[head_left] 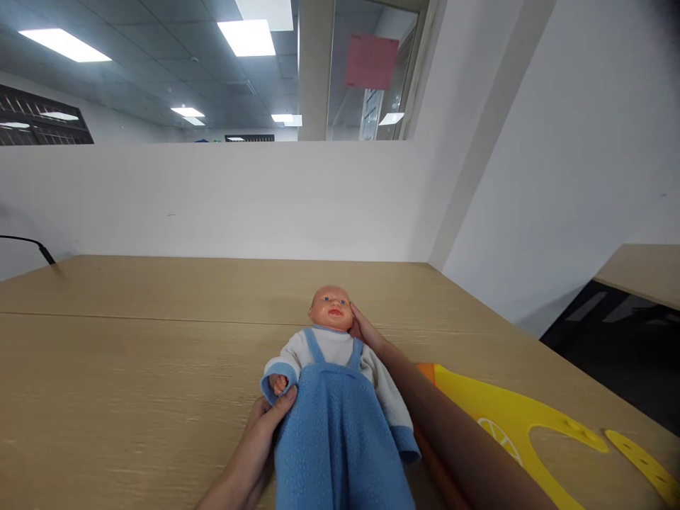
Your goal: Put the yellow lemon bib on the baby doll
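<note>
A baby doll (334, 397) in blue overalls and a white, blue-cuffed top faces me in the lower middle of the head view. My left hand (265, 425) grips its side at the waist, just below the doll's small hand, with the thumb on the front. Behind the doll's head and neck, my right hand (365, 327) gives support; most of its fingers are hidden. To the right, partly covered by my right forearm, lies a yellow silicone bib (478, 397) with an orange edge and a printed citrus slice.
The wooden table (132, 382) reaches back to a white wall (239, 202) below a window. A black cable (37, 244) comes in at the left edge. At the right stands a dark, open-fronted cabinet (610, 347) with a wooden top.
</note>
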`<act>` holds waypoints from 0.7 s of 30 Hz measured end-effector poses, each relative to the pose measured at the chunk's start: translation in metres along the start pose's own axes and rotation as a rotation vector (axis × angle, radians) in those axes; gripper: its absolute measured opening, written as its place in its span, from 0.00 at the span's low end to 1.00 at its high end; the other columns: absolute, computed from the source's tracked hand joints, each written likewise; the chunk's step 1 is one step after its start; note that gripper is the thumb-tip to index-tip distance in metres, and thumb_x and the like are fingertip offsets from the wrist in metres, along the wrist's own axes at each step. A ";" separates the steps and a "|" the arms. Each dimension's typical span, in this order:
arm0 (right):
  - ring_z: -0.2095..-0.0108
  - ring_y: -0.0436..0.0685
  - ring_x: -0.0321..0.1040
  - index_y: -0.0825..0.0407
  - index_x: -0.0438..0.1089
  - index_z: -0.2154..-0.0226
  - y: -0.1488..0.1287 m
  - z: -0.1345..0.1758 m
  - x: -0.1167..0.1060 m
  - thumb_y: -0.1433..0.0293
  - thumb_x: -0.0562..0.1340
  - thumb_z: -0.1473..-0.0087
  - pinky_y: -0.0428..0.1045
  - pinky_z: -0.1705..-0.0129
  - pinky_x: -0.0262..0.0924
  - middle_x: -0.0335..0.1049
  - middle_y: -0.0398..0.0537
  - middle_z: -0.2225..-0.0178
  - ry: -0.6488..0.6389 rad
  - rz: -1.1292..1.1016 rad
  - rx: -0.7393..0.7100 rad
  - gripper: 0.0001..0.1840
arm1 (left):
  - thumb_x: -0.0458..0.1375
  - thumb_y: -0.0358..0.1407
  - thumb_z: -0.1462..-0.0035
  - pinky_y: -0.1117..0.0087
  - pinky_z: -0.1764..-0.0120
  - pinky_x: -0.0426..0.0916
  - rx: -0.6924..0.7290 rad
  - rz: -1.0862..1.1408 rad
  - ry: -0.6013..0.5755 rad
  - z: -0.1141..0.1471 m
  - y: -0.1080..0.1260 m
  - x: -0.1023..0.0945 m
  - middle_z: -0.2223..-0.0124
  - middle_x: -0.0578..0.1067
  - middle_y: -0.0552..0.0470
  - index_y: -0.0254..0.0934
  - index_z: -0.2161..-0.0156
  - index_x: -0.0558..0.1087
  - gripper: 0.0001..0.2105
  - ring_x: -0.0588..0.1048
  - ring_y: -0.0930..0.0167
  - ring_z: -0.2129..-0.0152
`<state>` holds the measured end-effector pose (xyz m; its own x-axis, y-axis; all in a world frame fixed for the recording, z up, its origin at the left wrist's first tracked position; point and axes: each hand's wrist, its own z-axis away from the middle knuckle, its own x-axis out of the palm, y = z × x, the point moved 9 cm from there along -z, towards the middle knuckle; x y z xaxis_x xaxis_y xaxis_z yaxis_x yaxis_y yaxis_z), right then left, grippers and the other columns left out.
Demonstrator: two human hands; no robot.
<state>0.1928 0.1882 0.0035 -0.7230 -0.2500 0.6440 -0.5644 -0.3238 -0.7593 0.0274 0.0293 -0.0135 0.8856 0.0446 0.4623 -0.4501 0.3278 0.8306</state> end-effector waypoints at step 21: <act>0.48 0.58 0.65 0.58 0.66 0.51 0.000 -0.004 -0.010 0.55 0.52 0.43 0.55 0.39 0.48 0.71 0.55 0.53 0.072 0.033 -0.049 0.27 | 0.68 0.39 0.62 0.61 0.55 0.68 0.001 -0.139 -0.006 0.003 0.004 0.003 0.56 0.77 0.42 0.32 0.57 0.72 0.24 0.75 0.59 0.59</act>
<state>0.1985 0.1938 -0.0030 -0.7673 -0.1935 0.6114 -0.5572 -0.2709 -0.7849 0.0273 0.0279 -0.0076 0.9387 -0.0067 0.3447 -0.3234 0.3293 0.8871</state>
